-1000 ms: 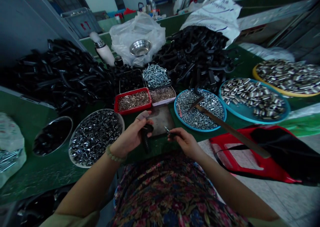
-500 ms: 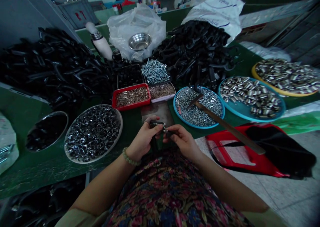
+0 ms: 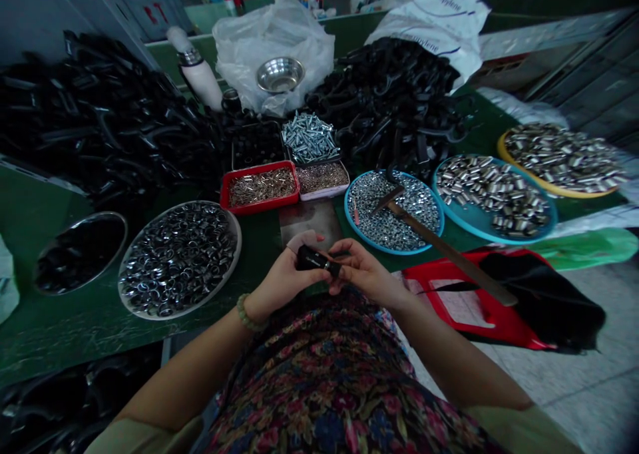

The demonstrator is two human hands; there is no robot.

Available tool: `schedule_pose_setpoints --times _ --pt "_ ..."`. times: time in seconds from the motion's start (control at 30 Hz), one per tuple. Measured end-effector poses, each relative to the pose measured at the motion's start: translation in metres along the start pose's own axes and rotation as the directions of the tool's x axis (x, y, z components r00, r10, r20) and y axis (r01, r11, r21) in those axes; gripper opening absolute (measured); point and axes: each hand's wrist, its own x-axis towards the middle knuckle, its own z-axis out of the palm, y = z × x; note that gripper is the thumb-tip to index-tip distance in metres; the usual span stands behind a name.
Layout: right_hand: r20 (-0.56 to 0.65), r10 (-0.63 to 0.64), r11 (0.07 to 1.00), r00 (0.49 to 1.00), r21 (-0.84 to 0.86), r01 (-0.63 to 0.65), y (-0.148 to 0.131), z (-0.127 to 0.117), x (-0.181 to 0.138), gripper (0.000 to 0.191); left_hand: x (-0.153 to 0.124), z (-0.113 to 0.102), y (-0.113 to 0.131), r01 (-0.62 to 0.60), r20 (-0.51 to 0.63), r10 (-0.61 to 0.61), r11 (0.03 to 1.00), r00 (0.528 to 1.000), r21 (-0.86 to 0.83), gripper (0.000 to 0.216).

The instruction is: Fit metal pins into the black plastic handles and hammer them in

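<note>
Close in front of my body, both hands meet on a small black plastic part [image 3: 312, 259] with pale lettering and a bit of shiny metal near its right end. My left hand [image 3: 287, 274] has its fingers wrapped round the left side, the thumb lying along the near edge. On the right end, my right hand [image 3: 364, 272] pinches with thumb and fingers. Just beyond the hands lies a flat metal plate [image 3: 310, 221] on the green table. What my curled fingers hide of the part I cannot make out.
A red tray of small pins [image 3: 260, 188], a heap of screws [image 3: 308, 138] and a round tray of black rings [image 3: 182, 261] stand around. A hammer [image 3: 439, 244] lies across the blue tray of nuts [image 3: 389, 234]. Black plastic parts [image 3: 100, 121] pile up at left.
The black part has turned in my hands, so its broad lettered side now shows. My hands have come a little closer together around it. The view has shifted slightly.
</note>
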Motion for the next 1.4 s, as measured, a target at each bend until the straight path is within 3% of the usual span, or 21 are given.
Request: schedule_pose_setpoints --times 0.17,0.27,0.33,0.37,0.47,0.5,0.53,0.57,0.6,0.67,0.7,0.77,0.87,1.0,1.13,1.2,1.3,1.4 --pt "-0.073 0.022 1.0 0.997 0.003 -0.022 0.006 0.012 0.008 0.044 -0.002 0.0 -0.004 -0.046 -0.04 0.041 0.991 0.998 -0.123 0.057" --pt "-0.162 0.037 0.999 0.986 -0.021 -0.041 0.011 0.02 0.012 0.047 -0.004 -0.006 -0.002 -0.048 -0.001 0.048 0.996 0.999 -0.073 0.072" --pt "-0.191 0.048 0.995 0.98 -0.079 -0.064 0.007 0.022 0.016 0.044 -0.004 -0.015 0.0 -0.023 -0.002 0.023 0.998 1.0 0.058 0.088" --pt "-0.149 0.075 0.987 0.986 -0.133 -0.095 0.001 0.022 0.02 0.041 -0.004 -0.022 0.001 -0.012 -0.019 0.015 0.989 1.0 0.151 0.09" --pt "0.027 0.107 0.885 0.994 -0.458 -0.083 -0.03 0.015 0.052 0.025 0.002 -0.045 0.006 -0.034 -0.057 0.071 0.872 0.996 0.488 0.074" --pt "0.05 0.056 0.794 0.997 -0.608 -0.014 -0.042 0.012 0.071 0.021 0.007 -0.051 0.008 -0.077 -0.028 0.118 0.793 0.993 0.604 0.069" --pt "0.023 -0.088 0.638 0.996 -0.767 0.074 -0.053 0.009 0.094 0.016 0.014 -0.055 0.008 -0.138 0.028 0.168 0.689 0.985 0.712 0.066" --pt "0.043 -0.209 0.407 0.977 -0.905 0.127 -0.061 0.007 0.12 0.013 0.021 -0.057 0.007 -0.204 0.104 0.204 0.564 0.973 0.8 0.065" --pt "0.11 -0.248 0.155 0.963 -0.976 0.151 -0.067 0.007 0.147 0.011 0.03 -0.056 0.005 -0.264 0.183 0.22 0.429 0.958 0.864 0.063" --pt "0.179 -0.186 -0.253 0.966 -0.959 0.129 -0.07 0.008 0.199 0.016 0.048 -0.051 -0.004 -0.335 0.295 0.212 0.185 0.932 0.924 0.056" --pt "0.179 -0.142 -0.369 0.974 -0.922 0.115 -0.068 0.01 0.22 0.017 0.056 -0.048 -0.009 -0.345 0.32 0.203 0.101 0.925 0.933 0.053" --pt "0.163 -0.086 -0.476 0.983 -0.873 0.104 -0.062 0.012 0.248 0.02 0.066 -0.045 -0.019 -0.346 0.335 0.216 0.015 0.917 0.938 0.047" --pt "0.183 -0.061 -0.496 0.981 -0.858 0.129 -0.055 0.009 0.262 0.022 0.066 -0.045 -0.03 -0.334 0.31 0.293 0.032 0.904 0.942 0.04" --pt "0.204 -0.057 -0.486 0.977 -0.861 0.152 -0.056 0.001 0.257 0.021 0.056 -0.045 -0.034 -0.263 0.187 0.383 0.156 0.905 0.952 0.037" --pt "0.158 -0.112 -0.439 0.981 -0.894 0.094 -0.061 -0.003 0.25 0.026 0.057 -0.042 -0.036 -0.181 0.058 0.384 0.294 0.922 0.938 0.049" --pt "0.14 -0.162 -0.344 0.977 -0.936 0.077 -0.064 -0.006 0.237 0.025 0.06 -0.041 -0.037 -0.157 0.021 0.364 0.349 0.931 0.924 0.056" --pt "0.142 -0.213 -0.075 0.967 -0.989 0.129 -0.066 -0.02 0.197 0.015 0.062 -0.041 -0.037 -0.141 -0.003 0.349 0.388 0.937 0.911 0.061" --pt "0.099 -0.146 0.145 0.984 -0.982 0.12 -0.06 -0.038 0.147 0.017 0.062 -0.041 -0.038 -0.132 -0.015 0.344 0.398 0.939 0.908 0.062"
